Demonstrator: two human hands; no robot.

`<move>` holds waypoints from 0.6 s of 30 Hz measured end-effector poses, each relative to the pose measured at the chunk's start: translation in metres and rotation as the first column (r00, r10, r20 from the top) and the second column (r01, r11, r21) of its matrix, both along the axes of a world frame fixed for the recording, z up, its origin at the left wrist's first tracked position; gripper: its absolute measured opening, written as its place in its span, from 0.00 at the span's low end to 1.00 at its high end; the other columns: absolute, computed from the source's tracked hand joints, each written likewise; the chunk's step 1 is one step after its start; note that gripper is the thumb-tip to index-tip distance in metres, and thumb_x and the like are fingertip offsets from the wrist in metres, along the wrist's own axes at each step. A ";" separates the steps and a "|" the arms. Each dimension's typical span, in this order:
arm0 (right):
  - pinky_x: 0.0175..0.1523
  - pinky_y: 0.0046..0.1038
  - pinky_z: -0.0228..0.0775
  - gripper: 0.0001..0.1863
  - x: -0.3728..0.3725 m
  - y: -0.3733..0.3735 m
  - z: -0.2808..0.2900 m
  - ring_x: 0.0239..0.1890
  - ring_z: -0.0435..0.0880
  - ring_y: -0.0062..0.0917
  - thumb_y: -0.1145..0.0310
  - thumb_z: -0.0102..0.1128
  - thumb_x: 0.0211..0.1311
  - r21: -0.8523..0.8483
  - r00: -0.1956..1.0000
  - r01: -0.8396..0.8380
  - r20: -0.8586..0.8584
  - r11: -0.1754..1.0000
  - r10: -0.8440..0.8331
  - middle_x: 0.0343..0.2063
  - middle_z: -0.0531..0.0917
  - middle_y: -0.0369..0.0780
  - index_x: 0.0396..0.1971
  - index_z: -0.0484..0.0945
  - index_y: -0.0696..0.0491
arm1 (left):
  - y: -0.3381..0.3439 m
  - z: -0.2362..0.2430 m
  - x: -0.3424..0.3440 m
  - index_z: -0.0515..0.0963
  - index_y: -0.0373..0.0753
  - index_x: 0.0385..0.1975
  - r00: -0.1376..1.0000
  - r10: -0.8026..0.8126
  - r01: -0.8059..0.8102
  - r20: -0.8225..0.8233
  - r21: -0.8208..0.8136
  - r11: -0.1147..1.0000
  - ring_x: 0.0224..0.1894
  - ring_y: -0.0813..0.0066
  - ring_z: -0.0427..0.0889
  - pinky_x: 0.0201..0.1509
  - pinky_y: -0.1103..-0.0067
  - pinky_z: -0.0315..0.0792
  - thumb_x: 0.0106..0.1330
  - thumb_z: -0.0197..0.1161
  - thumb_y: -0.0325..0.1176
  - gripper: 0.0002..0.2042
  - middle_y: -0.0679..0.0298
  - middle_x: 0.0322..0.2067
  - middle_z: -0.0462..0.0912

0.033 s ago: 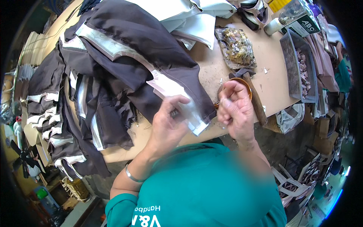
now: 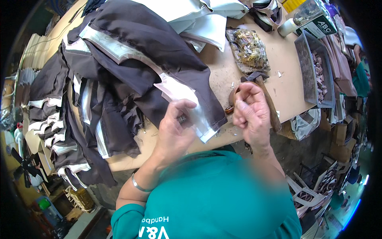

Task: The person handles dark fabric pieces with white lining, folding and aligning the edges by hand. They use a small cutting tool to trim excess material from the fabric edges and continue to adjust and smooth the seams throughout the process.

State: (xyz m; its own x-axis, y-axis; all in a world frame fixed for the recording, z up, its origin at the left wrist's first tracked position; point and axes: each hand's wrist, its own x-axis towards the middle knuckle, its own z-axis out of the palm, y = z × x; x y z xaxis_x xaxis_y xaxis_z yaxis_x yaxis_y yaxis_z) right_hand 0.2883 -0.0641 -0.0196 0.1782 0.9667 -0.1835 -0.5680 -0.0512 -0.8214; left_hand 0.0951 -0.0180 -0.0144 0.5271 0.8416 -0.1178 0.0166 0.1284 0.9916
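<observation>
My left hand point(image 2: 174, 129), blurred and curled, is over the white backing strip point(image 2: 179, 91) on the dark brown fabric point(image 2: 171, 44); whether it grips anything is unclear. My right hand point(image 2: 250, 113) is raised right of the fabric, fingers curled in a pinch, holding something I cannot make out, if anything. Behind it are a round orange-brown object point(image 2: 231, 96), partly hidden, and a wooden-handled tool point(image 2: 275, 123). More dark pieces with white edging point(image 2: 43, 117) lie in layers at the left.
The tan table point(image 2: 282, 83) carries white material point(image 2: 201, 30), a bag of scraps point(image 2: 248, 49), a white bottle point(image 2: 287, 28) and a grey basket of small pieces point(image 2: 313, 69). Another person's teal sleeve point(image 2: 360, 77) shows at the far right. Bags point(image 2: 306, 183) and boxes point(image 2: 342, 133) sit below.
My right hand has shifted slightly right, exposing less of the orange-brown object. My left hand has moved slightly up and left. The fabric looks much the same.
</observation>
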 end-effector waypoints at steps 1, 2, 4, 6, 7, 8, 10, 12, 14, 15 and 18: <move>0.31 0.19 0.67 0.18 0.005 -0.002 0.004 0.23 0.69 0.15 0.78 0.48 0.58 0.003 0.995 0.037 0.096 0.999 -0.037 0.30 0.69 0.36 0.49 0.61 0.55 | -0.001 0.001 0.000 0.62 0.32 0.50 0.998 0.059 -0.057 0.037 -0.042 0.997 0.42 0.81 0.69 0.46 0.85 0.67 0.49 0.52 0.13 0.24 0.63 0.40 0.67; 0.31 0.19 0.67 0.18 0.008 -0.003 0.006 0.24 0.70 0.17 0.78 0.48 0.58 0.051 0.902 0.034 0.429 0.998 -0.053 0.30 0.70 0.37 0.49 0.62 0.56 | -0.001 0.001 -0.001 0.62 0.32 0.49 0.996 0.060 -0.055 0.065 -0.085 0.995 0.42 0.81 0.69 0.46 0.85 0.67 0.49 0.52 0.13 0.24 0.63 0.40 0.67; 0.31 0.20 0.67 0.17 0.010 -0.008 0.009 0.26 0.73 0.20 0.77 0.48 0.58 0.132 0.416 -0.018 0.902 0.991 -0.113 0.30 0.72 0.39 0.49 0.64 0.57 | 0.000 0.000 -0.006 0.62 0.31 0.49 0.990 0.069 -0.048 0.120 -0.169 0.984 0.42 0.80 0.69 0.46 0.85 0.67 0.48 0.52 0.13 0.24 0.61 0.41 0.67; 0.40 0.26 0.67 0.19 0.006 -0.006 0.005 0.35 0.75 0.31 0.79 0.51 0.53 0.306 0.256 -0.114 0.929 0.945 -0.269 0.36 0.75 0.44 0.47 0.68 0.57 | 0.003 0.001 -0.008 0.61 0.30 0.49 0.992 0.070 -0.045 0.105 -0.226 0.973 0.44 0.78 0.69 0.48 0.84 0.68 0.48 0.54 0.15 0.25 0.60 0.42 0.65; 0.42 0.28 0.66 0.20 0.003 -0.008 0.009 0.37 0.75 0.33 0.79 0.52 0.51 0.352 0.217 -0.185 0.925 0.918 -0.311 0.38 0.75 0.45 0.47 0.68 0.57 | 0.004 0.002 -0.007 0.61 0.30 0.49 0.990 0.080 -0.051 0.112 -0.235 0.971 0.44 0.78 0.69 0.48 0.84 0.68 0.48 0.54 0.15 0.25 0.60 0.43 0.65; 0.45 0.30 0.66 0.20 -0.001 -0.012 0.012 0.39 0.74 0.36 0.80 0.53 0.49 0.395 0.180 -0.258 0.916 0.882 -0.358 0.39 0.75 0.45 0.46 0.69 0.57 | 0.004 0.005 -0.006 0.61 0.30 0.49 0.989 0.089 -0.058 0.122 -0.239 0.969 0.45 0.77 0.69 0.48 0.83 0.69 0.48 0.55 0.15 0.25 0.59 0.43 0.65; 0.49 0.32 0.62 0.19 -0.012 -0.022 0.015 0.43 0.72 0.37 0.83 0.54 0.42 0.386 0.325 -0.297 0.901 0.874 -0.287 0.43 0.74 0.46 0.39 0.75 0.55 | 0.002 0.012 -0.002 0.59 0.30 0.51 0.988 0.076 -0.044 0.134 -0.224 0.973 0.45 0.76 0.70 0.48 0.82 0.69 0.49 0.54 0.15 0.26 0.60 0.43 0.64; 0.50 0.32 0.61 0.18 -0.018 -0.025 0.020 0.44 0.72 0.36 0.84 0.53 0.39 0.348 0.375 -0.352 0.903 0.869 -0.209 0.44 0.73 0.46 0.35 0.77 0.54 | 0.001 0.015 0.001 0.57 0.30 0.52 0.988 0.068 -0.037 0.138 -0.216 0.976 0.45 0.75 0.70 0.48 0.81 0.70 0.50 0.55 0.15 0.26 0.60 0.43 0.64; 0.50 0.32 0.60 0.17 -0.019 -0.027 0.015 0.45 0.70 0.34 0.83 0.53 0.36 0.329 0.479 -0.293 0.863 0.898 -0.160 0.45 0.72 0.46 0.31 0.78 0.53 | 0.000 0.015 0.001 0.56 0.31 0.53 0.988 0.066 -0.035 0.138 -0.220 0.975 0.46 0.74 0.70 0.49 0.81 0.70 0.50 0.56 0.16 0.28 0.60 0.43 0.64; 0.50 0.32 0.60 0.17 -0.018 -0.028 0.012 0.46 0.70 0.34 0.83 0.54 0.36 0.335 0.522 -0.245 0.837 0.910 -0.168 0.45 0.72 0.47 0.31 0.78 0.53 | 0.000 0.015 0.001 0.56 0.31 0.53 0.990 0.051 -0.020 0.133 -0.229 0.973 0.45 0.75 0.70 0.49 0.81 0.71 0.50 0.56 0.16 0.28 0.60 0.43 0.64; 0.49 0.32 0.61 0.21 -0.014 -0.031 0.011 0.44 0.69 0.33 0.81 0.54 0.38 0.481 0.569 -0.047 0.733 0.876 -0.372 0.40 0.73 0.46 0.39 0.72 0.57 | -0.001 0.013 -0.001 0.57 0.31 0.53 0.995 0.022 0.001 0.097 -0.231 0.973 0.44 0.76 0.70 0.48 0.83 0.71 0.49 0.56 0.15 0.28 0.60 0.43 0.64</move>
